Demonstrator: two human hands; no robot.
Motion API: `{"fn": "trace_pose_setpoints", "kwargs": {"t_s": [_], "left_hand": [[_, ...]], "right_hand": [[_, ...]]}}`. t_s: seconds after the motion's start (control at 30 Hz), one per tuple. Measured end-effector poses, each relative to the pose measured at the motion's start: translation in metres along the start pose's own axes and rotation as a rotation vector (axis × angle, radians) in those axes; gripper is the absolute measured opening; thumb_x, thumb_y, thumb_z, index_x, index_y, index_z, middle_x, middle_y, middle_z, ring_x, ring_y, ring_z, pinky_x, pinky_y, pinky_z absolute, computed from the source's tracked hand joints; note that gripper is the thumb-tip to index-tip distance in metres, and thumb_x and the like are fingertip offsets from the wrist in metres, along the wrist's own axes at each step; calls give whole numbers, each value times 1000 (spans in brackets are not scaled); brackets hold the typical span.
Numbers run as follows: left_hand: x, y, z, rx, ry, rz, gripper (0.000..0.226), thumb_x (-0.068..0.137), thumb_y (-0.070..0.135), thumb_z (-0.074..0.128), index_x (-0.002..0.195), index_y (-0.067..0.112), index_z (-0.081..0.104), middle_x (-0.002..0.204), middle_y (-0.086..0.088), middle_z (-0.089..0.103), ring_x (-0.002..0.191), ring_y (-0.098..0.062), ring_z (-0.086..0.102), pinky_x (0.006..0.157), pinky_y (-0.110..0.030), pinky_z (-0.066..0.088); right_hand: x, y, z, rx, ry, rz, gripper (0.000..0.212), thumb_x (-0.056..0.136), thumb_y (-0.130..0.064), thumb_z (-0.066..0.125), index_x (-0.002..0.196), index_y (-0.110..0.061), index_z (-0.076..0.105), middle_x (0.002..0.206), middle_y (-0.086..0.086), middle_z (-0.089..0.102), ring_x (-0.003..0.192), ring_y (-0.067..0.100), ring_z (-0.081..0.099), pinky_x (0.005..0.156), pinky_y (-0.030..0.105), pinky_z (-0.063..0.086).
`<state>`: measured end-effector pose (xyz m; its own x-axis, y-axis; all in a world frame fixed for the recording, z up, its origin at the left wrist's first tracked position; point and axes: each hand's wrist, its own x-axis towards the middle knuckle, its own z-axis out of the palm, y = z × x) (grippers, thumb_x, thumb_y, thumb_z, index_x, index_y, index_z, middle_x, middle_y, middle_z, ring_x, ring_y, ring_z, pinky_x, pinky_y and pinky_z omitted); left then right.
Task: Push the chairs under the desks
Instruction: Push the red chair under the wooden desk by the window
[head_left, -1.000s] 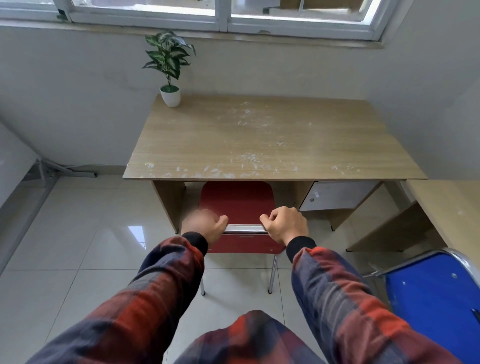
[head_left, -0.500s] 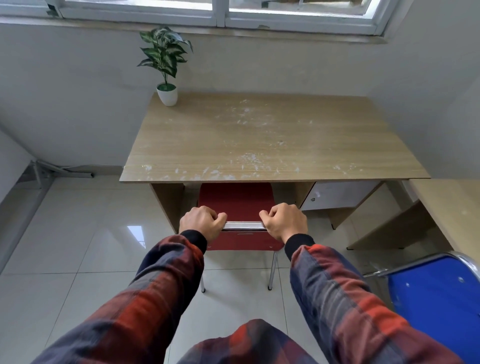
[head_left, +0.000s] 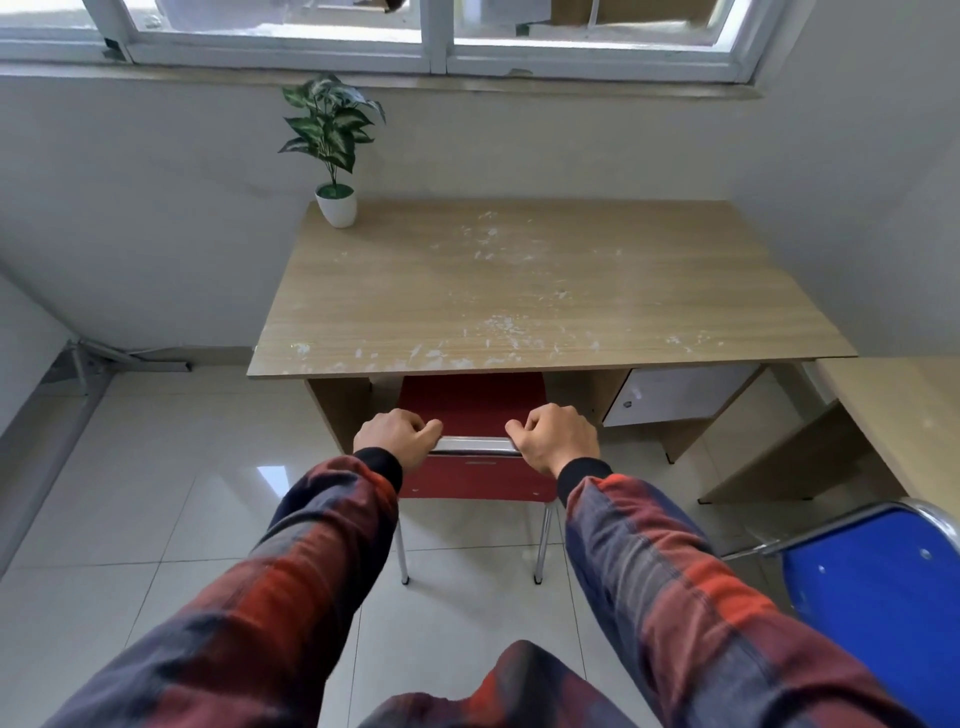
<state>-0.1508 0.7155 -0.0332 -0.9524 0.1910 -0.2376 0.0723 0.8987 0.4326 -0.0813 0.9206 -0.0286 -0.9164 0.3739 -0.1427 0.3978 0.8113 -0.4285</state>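
Note:
A red chair (head_left: 470, 400) with a chrome frame stands in front of me, its seat partly beneath the wooden desk (head_left: 545, 291). My left hand (head_left: 395, 436) grips the left end of the chair's metal top rail. My right hand (head_left: 556, 436) grips the right end of the same rail. Both rear chair legs show on the floor tiles below my arms. A blue chair (head_left: 878, 618) with a chrome frame stands at the lower right, away from both hands, beside a second desk (head_left: 904, 415) on the right edge.
A potted plant (head_left: 332, 156) sits on the desk's far left corner. A white drawer unit (head_left: 675, 395) hangs under the desk's right side. The wall and a window lie behind the desk. Metal bars lie on the floor at the left wall.
The red chair has slid a little further under the desk with both hands on its rail. My view has tilted up slightly.

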Motion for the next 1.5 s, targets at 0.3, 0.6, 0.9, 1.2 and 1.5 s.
{"fn": "trace_pose_setpoints", "kwargs": {"t_s": [0.3, 0.6, 0.9, 1.2, 1.5], "left_hand": [[8, 4, 4, 12, 101, 8, 45, 85, 43, 50, 49, 17, 53, 51, 2, 51, 59, -27, 52, 58, -29, 35], [40, 27, -2, 23, 103, 36, 41, 85, 44, 50, 55, 16, 60, 52, 3, 53, 53, -20, 50, 56, -28, 37], [69, 16, -9, -6, 92, -9, 39, 86, 46, 51, 58, 20, 60, 57, 4, 54, 61, -25, 52, 60, -29, 37], [71, 25, -1, -3, 49, 3, 38, 88, 49, 48, 72, 21, 66, 64, 5, 56, 67, -23, 54, 63, -29, 39], [80, 18, -11, 20, -94, 97, 47, 90, 64, 38, 80, 24, 63, 77, 3, 64, 71, -19, 59, 65, -30, 43]], "right_hand": [[17, 5, 2, -4, 27, -31, 45, 85, -51, 56, 55, -19, 66, 53, -8, 61, 57, 16, 61, 61, 29, 53], [55, 7, -15, 2, 49, 10, 47, 87, -52, 58, 57, -17, 68, 52, -6, 60, 54, 17, 58, 55, 27, 40], [77, -6, -4, 11, 26, -23, 49, 87, -56, 58, 60, -16, 69, 53, -6, 61, 53, 15, 58, 57, 27, 44], [85, 4, -11, 5, 9, 14, 44, 88, -49, 61, 59, -17, 67, 53, -7, 59, 54, 15, 57, 58, 27, 41], [72, -19, 7, -108, 131, 352, 34, 94, -50, 48, 108, -26, 68, 128, 7, 50, 124, 31, 43, 101, 47, 35]]}}
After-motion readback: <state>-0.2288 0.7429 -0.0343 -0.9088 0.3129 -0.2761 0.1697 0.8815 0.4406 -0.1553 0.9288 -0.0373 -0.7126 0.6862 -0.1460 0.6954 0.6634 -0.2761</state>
